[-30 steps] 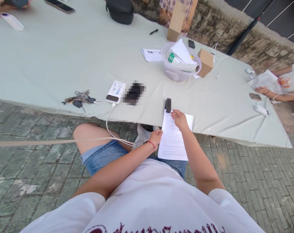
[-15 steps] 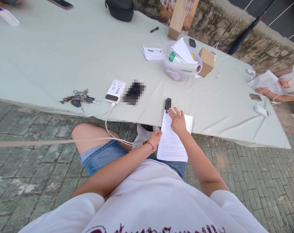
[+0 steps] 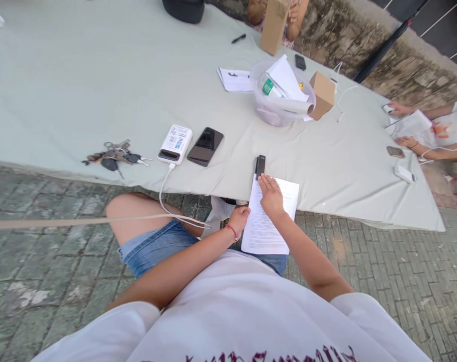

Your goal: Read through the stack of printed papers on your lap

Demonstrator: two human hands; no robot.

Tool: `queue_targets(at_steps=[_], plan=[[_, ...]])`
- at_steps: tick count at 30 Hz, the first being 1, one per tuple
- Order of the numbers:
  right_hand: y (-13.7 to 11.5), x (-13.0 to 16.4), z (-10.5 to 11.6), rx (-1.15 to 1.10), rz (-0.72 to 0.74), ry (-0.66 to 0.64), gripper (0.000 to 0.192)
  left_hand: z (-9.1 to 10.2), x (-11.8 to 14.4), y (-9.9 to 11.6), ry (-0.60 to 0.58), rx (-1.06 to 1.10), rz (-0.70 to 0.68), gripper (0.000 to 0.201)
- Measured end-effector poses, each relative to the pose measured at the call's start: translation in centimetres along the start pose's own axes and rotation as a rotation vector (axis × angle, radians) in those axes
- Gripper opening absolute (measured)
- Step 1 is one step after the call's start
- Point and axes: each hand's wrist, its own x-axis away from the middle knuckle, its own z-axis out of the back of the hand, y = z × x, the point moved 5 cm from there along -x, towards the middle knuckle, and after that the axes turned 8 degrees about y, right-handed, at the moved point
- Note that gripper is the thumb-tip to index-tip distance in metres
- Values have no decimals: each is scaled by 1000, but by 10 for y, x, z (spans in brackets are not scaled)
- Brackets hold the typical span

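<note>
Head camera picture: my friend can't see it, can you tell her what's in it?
A seated person's right hand presses flat on a printed paper sheet at the edge of a grey table, while the left hand holds its side. A black stapler, phone, white power bank and keys lie nearby.

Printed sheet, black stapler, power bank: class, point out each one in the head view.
printed sheet (image 3: pixel 264 232), head view, lower text area
black stapler (image 3: pixel 260 165), head view, middle of its body
power bank (image 3: pixel 175 144), head view, white top face

An outdoor paperwork stand: a long table (image 3: pixel 81 75) draped in pale cloth stands on brick paving (image 3: pixel 43 261) beside a rough stone wall (image 3: pixel 382 70). Printed forms (image 3: pixel 236 80), a pen (image 3: pixel 238 38), phones (image 3: pixel 205 146), a power bank (image 3: pixel 174 144) and small cardboard boxes (image 3: pixel 322 94) lie scattered across it.
</note>
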Motion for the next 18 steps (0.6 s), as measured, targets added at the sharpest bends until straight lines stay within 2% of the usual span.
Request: queue_targets(at_steps=[5,10,14,16,18], plan=[[-3,-5,12,-41,-44,17,64,5,1,7,-5,-19,-36,29],[9,4,34,-181,-150,190,51,19,-1,11,20,-37,-41,32],[42,44,45,-201,-327,359,48,26,1,10,26,-13,-4,35],[63,73,45,-185,-458,375,49,28,4,9,21,4,17,37],[81,103,39,-200,-611,329,54,28,6,8,23,23,33,38]])
